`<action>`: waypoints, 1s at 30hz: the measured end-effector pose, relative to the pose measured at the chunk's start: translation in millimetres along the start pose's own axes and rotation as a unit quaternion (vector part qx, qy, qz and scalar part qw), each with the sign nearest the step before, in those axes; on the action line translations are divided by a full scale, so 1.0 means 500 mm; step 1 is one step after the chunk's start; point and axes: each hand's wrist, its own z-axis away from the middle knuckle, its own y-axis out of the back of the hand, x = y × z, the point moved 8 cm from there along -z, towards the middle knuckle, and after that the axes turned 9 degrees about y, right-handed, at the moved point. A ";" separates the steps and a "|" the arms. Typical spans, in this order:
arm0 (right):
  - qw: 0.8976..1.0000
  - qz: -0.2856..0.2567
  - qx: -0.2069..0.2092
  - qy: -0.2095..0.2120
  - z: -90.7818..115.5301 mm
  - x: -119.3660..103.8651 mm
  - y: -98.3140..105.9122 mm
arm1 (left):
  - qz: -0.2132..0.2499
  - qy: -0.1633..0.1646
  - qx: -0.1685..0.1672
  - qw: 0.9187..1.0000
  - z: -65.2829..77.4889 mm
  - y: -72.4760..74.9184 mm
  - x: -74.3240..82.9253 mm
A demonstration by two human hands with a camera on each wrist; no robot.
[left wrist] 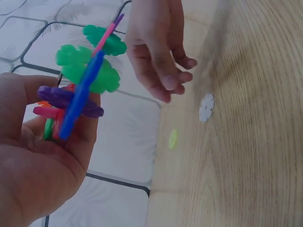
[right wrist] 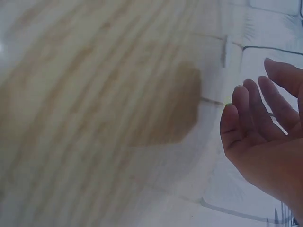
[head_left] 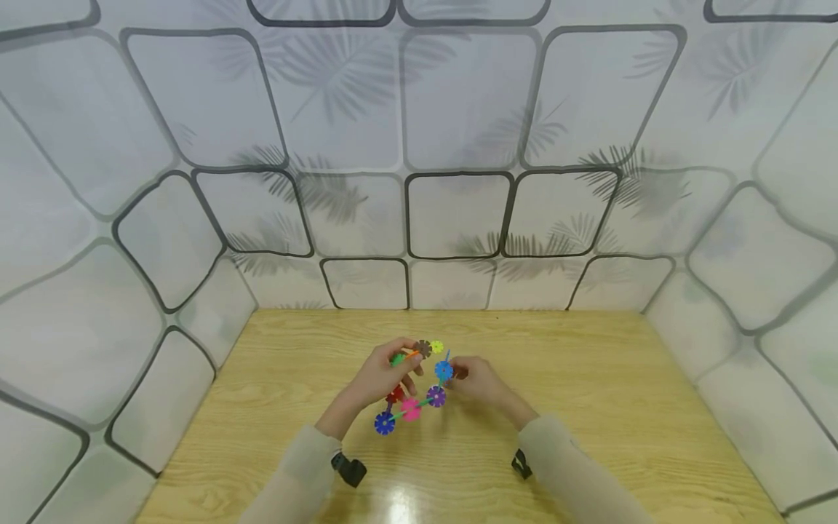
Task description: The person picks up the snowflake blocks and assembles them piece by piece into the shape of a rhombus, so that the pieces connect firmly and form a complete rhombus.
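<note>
A chain of interlocking plastic discs (head_left: 410, 409), in pink, blue, purple, green, red and brown, hangs from my left hand (head_left: 386, 371). In the left wrist view, the left fingers curl round linked discs (left wrist: 78, 99), with a blue one edge-on in front and green ones above. My right hand (head_left: 481, 382) is beside the light blue disc (head_left: 444, 370) in the head view; its fingertips are partly hidden there. Both wrist views show the right hand (right wrist: 265, 127) with loosely bent fingers and nothing visible between them.
On the wooden table (head_left: 589, 407) lie a white disc (left wrist: 207, 108) and a yellow disc (left wrist: 173, 139), seen in the left wrist view. Patterned white walls (head_left: 458, 218) enclose the table at the back and both sides.
</note>
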 end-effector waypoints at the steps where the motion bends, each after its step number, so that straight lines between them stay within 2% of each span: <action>1: 1.000 0.006 -0.008 0.004 0.001 0.004 -0.007 | 0.004 -0.002 0.003 1.000 0.000 0.000 0.001; 6: 0.999 0.030 -0.037 0.019 0.002 0.015 -0.030 | 0.010 -0.005 0.022 1.000 0.002 0.000 0.007; 13: 0.997 0.059 -0.050 0.027 0.001 0.020 -0.045 | 0.025 0.004 0.052 0.998 0.002 0.005 0.003; 20: 0.995 0.081 -0.045 0.036 0.001 0.009 -0.048 | 0.045 0.015 0.071 0.996 0.002 0.012 -0.004; 30: 0.993 0.107 -0.037 0.023 -0.002 0.011 -0.052 | 0.049 0.012 0.089 0.995 0.003 0.020 -0.011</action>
